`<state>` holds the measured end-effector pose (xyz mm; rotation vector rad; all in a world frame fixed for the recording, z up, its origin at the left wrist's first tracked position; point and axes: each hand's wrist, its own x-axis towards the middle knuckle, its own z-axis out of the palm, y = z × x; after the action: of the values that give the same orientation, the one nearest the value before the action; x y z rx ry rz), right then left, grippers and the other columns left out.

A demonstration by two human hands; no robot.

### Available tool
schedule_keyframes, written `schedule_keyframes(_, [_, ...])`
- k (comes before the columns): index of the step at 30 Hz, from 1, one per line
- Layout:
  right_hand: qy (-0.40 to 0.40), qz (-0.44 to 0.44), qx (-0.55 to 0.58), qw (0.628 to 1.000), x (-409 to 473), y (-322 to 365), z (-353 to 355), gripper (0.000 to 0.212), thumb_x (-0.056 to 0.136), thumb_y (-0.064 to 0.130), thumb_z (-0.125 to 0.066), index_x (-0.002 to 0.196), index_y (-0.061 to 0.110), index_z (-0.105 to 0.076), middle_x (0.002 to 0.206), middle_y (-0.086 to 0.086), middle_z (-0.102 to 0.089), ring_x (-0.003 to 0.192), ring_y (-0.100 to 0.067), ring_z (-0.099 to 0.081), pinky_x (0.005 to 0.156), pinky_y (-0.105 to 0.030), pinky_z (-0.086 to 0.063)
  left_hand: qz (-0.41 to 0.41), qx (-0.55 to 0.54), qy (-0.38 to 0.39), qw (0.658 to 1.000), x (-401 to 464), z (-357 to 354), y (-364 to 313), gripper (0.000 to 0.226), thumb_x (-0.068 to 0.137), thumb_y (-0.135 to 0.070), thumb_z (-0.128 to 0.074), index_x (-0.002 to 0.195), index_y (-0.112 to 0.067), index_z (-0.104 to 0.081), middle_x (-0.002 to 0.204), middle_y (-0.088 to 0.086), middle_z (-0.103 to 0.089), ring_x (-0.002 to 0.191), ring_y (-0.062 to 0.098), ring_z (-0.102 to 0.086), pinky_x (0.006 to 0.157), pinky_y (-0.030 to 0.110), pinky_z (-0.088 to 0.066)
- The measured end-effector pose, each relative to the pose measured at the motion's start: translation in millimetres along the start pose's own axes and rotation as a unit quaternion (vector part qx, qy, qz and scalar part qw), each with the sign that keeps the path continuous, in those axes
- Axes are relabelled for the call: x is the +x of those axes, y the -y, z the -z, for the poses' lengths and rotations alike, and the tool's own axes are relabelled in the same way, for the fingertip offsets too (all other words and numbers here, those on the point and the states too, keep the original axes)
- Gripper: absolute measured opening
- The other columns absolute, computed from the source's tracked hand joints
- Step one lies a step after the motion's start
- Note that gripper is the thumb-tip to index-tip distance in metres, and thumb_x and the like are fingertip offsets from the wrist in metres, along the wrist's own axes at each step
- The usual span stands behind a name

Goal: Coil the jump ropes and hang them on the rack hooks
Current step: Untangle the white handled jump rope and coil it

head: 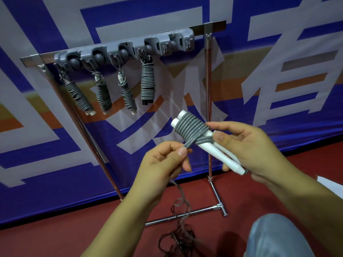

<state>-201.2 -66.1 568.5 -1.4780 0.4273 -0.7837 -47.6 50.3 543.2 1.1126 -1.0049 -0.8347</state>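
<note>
The rack [209, 108] stands at the far wall, its grey hook bar [130, 48] high so four coiled ropes [147, 83] can dangle free; the far-right hooks look vacant. Near, the right hand [259, 151] grips the paired white handles [219, 154] together as a core for winding. The left hand [161, 164] pinches the grey cord [193, 127], keeping tension on each wrap. Slack cord [181, 232] trails onto the red floor.

Partial large characters on banner [278, 71], unreadable
</note>
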Motion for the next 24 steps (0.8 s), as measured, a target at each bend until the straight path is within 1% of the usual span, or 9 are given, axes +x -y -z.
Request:
schedule_keyframes(2, [0.004,0.001,0.027,1.000,-1.6,1.4,-4.1,0.027,0.070,0.028,-0.063,0.096,0.026,-0.070,0.074,-0.008,-0.073,0.050,-0.021,-0.062,0.037,-0.023,-0.047,-0.012,-0.005,-0.002,1.000,1.9,1.1,-0.2,0.015,0.083,-0.017,-0.056,0.084,-0.005,-0.063,0.058,0.005,-0.061,0.038,0.005,-0.028,0.041,0.012,-0.028])
schedule_keyframes(4, [0.007,-0.003,0.069,0.998,-2.4,1.0,-7.9,0.025,0.069,0.028,-0.064,0.092,0.025,-0.071,0.072,-0.008,-0.071,0.050,-0.019,-0.062,0.036,-0.021,-0.045,-0.004,-0.033,0.015,0.999,5.9,4.4,0.8,0.014,0.078,-0.021,-0.068,0.080,-0.007,-0.066,0.060,0.006,-0.063,0.038,0.005,-0.028,0.042,0.012,-0.030])
schedule_keyframes(7, [0.048,-0.012,0.114,0.992,-3.2,-2.3,-9.3,0.023,0.064,0.037,-0.070,0.084,0.027,-0.075,0.072,-0.010,-0.070,0.049,-0.018,-0.061,0.034,-0.021,-0.044,0.016,-0.096,0.102,0.990,12.5,9.0,2.2,0.039,0.065,-0.038,-0.084,0.086,-0.009,-0.068,0.072,0.006,-0.066,0.042,0.002,-0.033,0.044,0.011,-0.034])
schedule_keyframes(11, [0.144,-0.031,0.145,0.978,-1.3,-9.7,-8.2,0.048,0.048,0.054,-0.085,0.084,0.025,-0.069,0.067,-0.008,-0.066,0.051,-0.018,-0.062,0.035,-0.020,-0.044,0.019,-0.117,0.158,0.980,19.4,12.0,-1.2,0.061,0.061,-0.037,-0.088,0.106,-0.006,-0.063,0.070,0.005,-0.050,0.044,0.003,-0.040,0.045,0.014,-0.037])
schedule_keyframes(14, [0.184,-0.054,0.154,0.969,2.8,-14.1,-6.2,0.065,0.051,0.055,-0.082,0.094,0.013,-0.056,0.064,-0.008,-0.063,0.051,-0.016,-0.062,0.035,-0.020,-0.045,-0.008,-0.120,0.200,0.972,23.5,11.8,-5.6,0.060,0.060,-0.031,-0.088,0.114,-0.016,-0.067,0.075,0.001,-0.058,0.048,0.002,-0.044,0.046,0.014,-0.039])
schedule_keyframes(16, [0.205,-0.067,0.150,0.965,6.4,-16.2,-5.2,0.077,0.054,0.056,-0.080,0.106,0.006,-0.051,0.068,-0.010,-0.065,0.050,-0.015,-0.063,0.036,-0.019,-0.046,-0.019,-0.118,0.218,0.969,25.6,11.1,-7.4,0.056,0.060,-0.027,-0.089,0.112,-0.021,-0.069,0.091,0.015,-0.058,0.050,0.001,-0.047,0.045,0.014,-0.040])
schedule_keyframes(19, [0.250,-0.076,0.133,0.956,11.3,-22.3,-2.4,0.074,0.063,0.054,-0.068,0.118,0.009,-0.050,0.064,-0.004,-0.066,0.047,-0.010,-0.062,0.042,-0.022,-0.052,-0.018,-0.104,0.254,0.961,25.3,9.2,-7.1,0.048,0.063,-0.025,-0.087,0.106,-0.028,-0.067,0.105,0.031,-0.036,0.045,0.003,-0.047,0.042,0.015,-0.036])
schedule_keyframes(22, [0.302,-0.083,0.128,0.941,14.9,-28.5,-0.9,0.069,0.067,0.058,-0.066,0.115,0.011,-0.051,0.064,-0.003,-0.067,0.048,-0.008,-0.063,0.058,-0.029,-0.058,-0.021,-0.082,0.278,0.957,24.7,8.0,-9.5,0.041,0.066,-0.026,-0.085,0.103,-0.029,-0.066,0.090,0.046,-0.036,0.044,0.003,-0.046,0.040,0.020,-0.030])
schedule_keyframes(24, [0.296,-0.080,0.101,0.947,17.1,-32.9,2.5,0.066,0.066,0.059,-0.068,0.106,0.010,-0.050,0.072,-0.008,-0.069,0.051,-0.014,-0.066,0.059,-0.033,-0.059,-0.034,-0.045,0.276,0.959,24.0,7.3,-10.4,0.037,0.068,-0.028,-0.083,0.101,-0.030,-0.068,0.086,0.059,-0.034,0.045,0.002,-0.046,0.041,0.021,-0.029])
